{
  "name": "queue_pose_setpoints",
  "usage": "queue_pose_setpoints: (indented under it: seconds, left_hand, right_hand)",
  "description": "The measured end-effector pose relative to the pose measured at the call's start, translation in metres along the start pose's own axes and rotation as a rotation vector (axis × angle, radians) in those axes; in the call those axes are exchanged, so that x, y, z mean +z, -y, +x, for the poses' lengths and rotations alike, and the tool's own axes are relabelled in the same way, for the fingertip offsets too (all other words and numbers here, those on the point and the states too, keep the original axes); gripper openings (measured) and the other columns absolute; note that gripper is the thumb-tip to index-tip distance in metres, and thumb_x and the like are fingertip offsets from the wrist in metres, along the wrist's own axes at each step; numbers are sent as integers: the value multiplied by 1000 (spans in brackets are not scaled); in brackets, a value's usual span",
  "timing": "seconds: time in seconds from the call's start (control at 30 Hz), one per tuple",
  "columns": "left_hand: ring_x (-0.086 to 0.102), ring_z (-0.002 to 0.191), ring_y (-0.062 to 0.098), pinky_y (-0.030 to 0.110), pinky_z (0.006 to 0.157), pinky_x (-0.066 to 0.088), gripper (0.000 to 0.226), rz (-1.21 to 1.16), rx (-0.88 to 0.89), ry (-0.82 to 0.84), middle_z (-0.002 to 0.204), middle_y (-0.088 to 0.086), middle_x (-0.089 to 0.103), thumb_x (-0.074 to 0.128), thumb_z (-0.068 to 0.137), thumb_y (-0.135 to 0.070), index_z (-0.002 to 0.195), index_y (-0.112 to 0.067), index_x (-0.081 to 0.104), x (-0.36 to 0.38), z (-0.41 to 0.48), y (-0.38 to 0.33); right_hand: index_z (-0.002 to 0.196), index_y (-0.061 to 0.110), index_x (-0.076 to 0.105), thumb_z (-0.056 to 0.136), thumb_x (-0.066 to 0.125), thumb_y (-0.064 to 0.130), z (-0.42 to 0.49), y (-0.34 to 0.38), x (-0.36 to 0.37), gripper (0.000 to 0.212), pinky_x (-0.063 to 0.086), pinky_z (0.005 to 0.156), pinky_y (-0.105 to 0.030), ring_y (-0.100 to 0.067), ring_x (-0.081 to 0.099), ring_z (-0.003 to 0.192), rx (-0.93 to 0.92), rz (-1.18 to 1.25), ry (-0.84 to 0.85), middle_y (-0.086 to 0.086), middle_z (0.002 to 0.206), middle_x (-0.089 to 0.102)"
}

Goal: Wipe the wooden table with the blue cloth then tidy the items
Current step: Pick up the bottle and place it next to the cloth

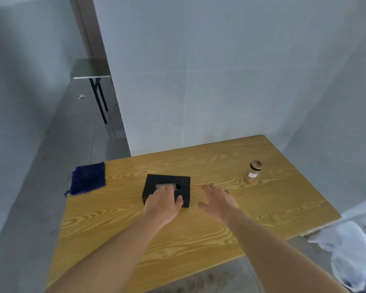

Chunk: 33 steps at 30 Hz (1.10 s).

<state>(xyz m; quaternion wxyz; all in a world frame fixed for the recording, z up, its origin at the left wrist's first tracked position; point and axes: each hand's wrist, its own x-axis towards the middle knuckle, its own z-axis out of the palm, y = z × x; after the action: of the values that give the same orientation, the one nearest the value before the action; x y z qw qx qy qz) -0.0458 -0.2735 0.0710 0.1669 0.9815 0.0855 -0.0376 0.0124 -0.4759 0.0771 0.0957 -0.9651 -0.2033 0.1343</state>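
Observation:
A blue cloth (88,178) lies folded at the far left corner of the wooden table (199,233), slightly overhanging the left edge. A black tissue box (178,181) with a pale tissue in its slot sits mid-table. My left hand (163,203) rests on top of the box, fingers curled over its near side. My right hand (219,200) hovers just right of the box, fingers spread, holding nothing. A small brown jar (254,171) with a white label stands upright to the far right.
Grey walls close in behind and to the right of the table. A crumpled white plastic bag (351,250) lies off the table's right front corner. A small grey table (91,69) on black legs stands far back left on the concrete floor.

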Motion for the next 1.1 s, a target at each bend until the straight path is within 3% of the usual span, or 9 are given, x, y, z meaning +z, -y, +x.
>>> queue_pose_setpoints:
  seconds: [0.17, 0.5, 0.87, 1.0, 1.1]
  left_hand:
    - [60, 85, 22, 43, 72, 53, 34, 74, 89, 36, 96, -1, 56, 45, 103, -47, 113, -16, 55, 13, -12, -75]
    - [55, 86, 24, 39, 66, 44, 36, 53, 230, 109, 109, 6, 60, 43, 104, -45, 117, -13, 53, 38, 22, -184]
    - [63, 112, 30, 41, 81, 48, 46, -78, 234, 191, 120, 6, 62, 54, 98, -48, 130, -14, 53, 95, 136, -244]
    - [63, 103, 29, 39, 73, 46, 37, -128, 226, 240, 102, -1, 52, 59, 96, -47, 116, -17, 51, 111, 179, -254]
    - [59, 94, 25, 37, 70, 41, 35, -159, 199, 277, 104, -1, 53, 62, 95, -47, 111, -20, 47, 122, 203, -259]
  right_hand:
    - [152, 28, 39, 99, 56, 49, -50, -78, -23, 59, 40, 105, -42, -26, 56, 129, 136, 29, 43, 1, 145, 55]
    - [152, 32, 42, 95, 62, 50, -80, -178, -60, 63, 44, 101, -40, -25, 58, 130, 289, 128, -1, 2, 143, 60]
    - [148, 30, 47, 94, 66, 48, 2, -262, -82, 60, 49, 99, -41, -24, 61, 124, 351, 107, 79, 3, 141, 60]
    - [150, 30, 44, 94, 67, 46, 43, -285, -84, 63, 49, 101, -41, -25, 58, 129, 378, 138, 111, 3, 146, 57]
    - [152, 31, 41, 93, 69, 45, 72, -299, -83, 67, 52, 99, -42, -25, 58, 128, 390, 170, 128, 3, 147, 55]
